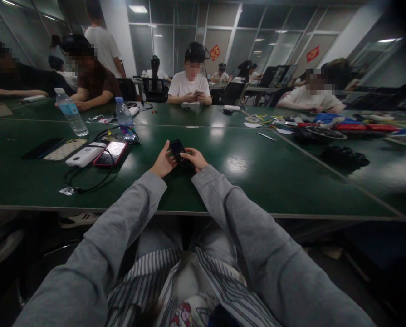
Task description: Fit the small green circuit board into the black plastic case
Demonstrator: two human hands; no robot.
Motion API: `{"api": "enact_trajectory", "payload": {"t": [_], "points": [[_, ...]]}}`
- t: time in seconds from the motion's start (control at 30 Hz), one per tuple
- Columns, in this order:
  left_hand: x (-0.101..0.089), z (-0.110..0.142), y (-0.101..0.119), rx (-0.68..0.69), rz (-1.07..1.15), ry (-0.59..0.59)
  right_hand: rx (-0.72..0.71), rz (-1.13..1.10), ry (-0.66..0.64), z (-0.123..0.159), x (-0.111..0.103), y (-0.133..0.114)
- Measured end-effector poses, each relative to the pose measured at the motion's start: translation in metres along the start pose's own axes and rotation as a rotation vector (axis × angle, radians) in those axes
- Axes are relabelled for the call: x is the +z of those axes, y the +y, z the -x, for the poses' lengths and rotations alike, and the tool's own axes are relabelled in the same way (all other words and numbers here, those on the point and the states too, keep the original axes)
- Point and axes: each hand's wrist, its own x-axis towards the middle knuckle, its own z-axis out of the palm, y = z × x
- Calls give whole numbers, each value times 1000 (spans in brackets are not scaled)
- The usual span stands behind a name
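Just above the green table, in the middle of the head view, I hold a small black handheld device (pixel 177 147) with a dark screen at its upper end. It is tilted a little. My left hand (pixel 163 161) grips its left edge, thumb pointing up along the side. From the other side my right hand (pixel 196 159) is closed on the lower right part, with its thumb over the front below the screen. The fingers behind the device are partly hidden, and its small markings are too fine to read.
On the green table (pixel 274 181), left of my hands, lie a red-edged phone (pixel 110 153), a white power bank (pixel 85 155), a spotted phone case (pixel 65 149) and a looped black cable. Two water bottles (pixel 71 112) stand behind. Tangled cables (pixel 267 120) lie right. Several people sit around.
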Motion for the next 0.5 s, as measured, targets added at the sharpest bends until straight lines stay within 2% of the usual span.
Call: {"api": "enact_trajectory", "payload": {"t": [0.1, 0.23, 0.5], "points": [[0, 5, 2, -51, 65, 60, 24, 22, -60, 1, 2, 2], [0, 5, 0, -66, 97, 127, 31, 57, -70, 1, 2, 2], [-5, -2, -5, -35, 12, 89, -28, 162, -41, -3, 7, 6]]}}
